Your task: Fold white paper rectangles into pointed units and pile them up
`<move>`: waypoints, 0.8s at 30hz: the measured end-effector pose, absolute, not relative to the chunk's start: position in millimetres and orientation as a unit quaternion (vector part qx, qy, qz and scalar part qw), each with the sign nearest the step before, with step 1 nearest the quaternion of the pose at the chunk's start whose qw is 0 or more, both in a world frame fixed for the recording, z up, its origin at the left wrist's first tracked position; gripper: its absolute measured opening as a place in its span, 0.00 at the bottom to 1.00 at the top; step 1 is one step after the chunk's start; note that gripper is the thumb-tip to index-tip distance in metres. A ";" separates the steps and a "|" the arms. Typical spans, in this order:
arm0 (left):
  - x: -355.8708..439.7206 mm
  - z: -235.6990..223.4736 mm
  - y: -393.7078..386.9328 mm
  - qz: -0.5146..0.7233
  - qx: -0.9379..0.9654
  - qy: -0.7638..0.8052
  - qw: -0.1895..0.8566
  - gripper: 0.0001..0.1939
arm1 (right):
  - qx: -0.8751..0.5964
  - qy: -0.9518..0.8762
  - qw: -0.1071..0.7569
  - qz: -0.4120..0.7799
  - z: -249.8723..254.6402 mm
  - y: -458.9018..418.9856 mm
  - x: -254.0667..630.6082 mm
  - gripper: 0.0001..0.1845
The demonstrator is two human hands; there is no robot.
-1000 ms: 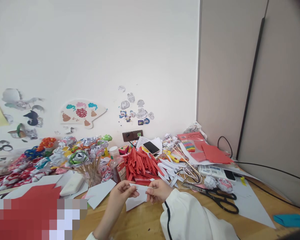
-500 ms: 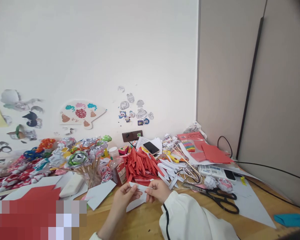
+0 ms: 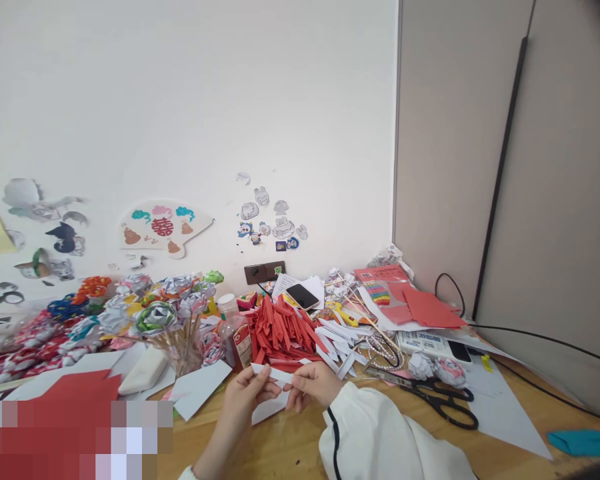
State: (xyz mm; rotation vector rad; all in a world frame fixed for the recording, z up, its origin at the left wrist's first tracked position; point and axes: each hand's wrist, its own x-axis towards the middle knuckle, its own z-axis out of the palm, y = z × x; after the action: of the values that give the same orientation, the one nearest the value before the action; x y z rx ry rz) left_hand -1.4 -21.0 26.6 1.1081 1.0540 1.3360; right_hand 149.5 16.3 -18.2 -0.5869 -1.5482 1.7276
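A small strip of white paper (image 3: 276, 375) is stretched between my two hands above the table's front part. My left hand (image 3: 249, 389) pinches its left end between thumb and fingers. On the right end, my right hand (image 3: 311, 385) grips it with thumb and forefinger. Another piece of white paper (image 3: 269, 408) lies below, partly covered by my fingers. Just beyond my hands is a heap of folded red paper strips (image 3: 283, 330), with folded white paper strips (image 3: 337, 340) to its right.
Black-handled scissors (image 3: 443, 399) lie to the right. A plastic jar (image 3: 229, 323), a cup of sticks with paper flowers (image 3: 183, 350) and a white box-like block (image 3: 143, 370) stand left. A phone (image 3: 303, 296) rests behind the red heap; red paper sheets (image 3: 433, 308) lie back right.
My right hand has shifted slightly left along the paper strip, closer to my left hand. The left hand has moved a little left; both still pinch the strip.
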 end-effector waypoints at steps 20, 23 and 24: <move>-10.2 27.1 -21.3 0.564 0.500 0.398 0.523 0.11 | -0.197 -0.627 0.323 0.681 -25.5 19.3 153.8 0.21; -9.7 27.9 -21.7 0.580 0.487 0.393 0.522 0.10 | -0.190 -0.632 0.316 0.682 -23.9 17.3 153.4 0.21; -9.5 28.0 -22.0 0.585 0.480 0.392 0.523 0.10 | -0.189 -0.633 0.314 0.682 -23.5 16.9 153.3 0.21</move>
State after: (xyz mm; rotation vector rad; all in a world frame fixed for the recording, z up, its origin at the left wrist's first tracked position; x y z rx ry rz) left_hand -9.5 -22.0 28.0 1.1492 0.9399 1.4015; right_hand 153.3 16.9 -23.5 -0.4983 -1.6682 1.7985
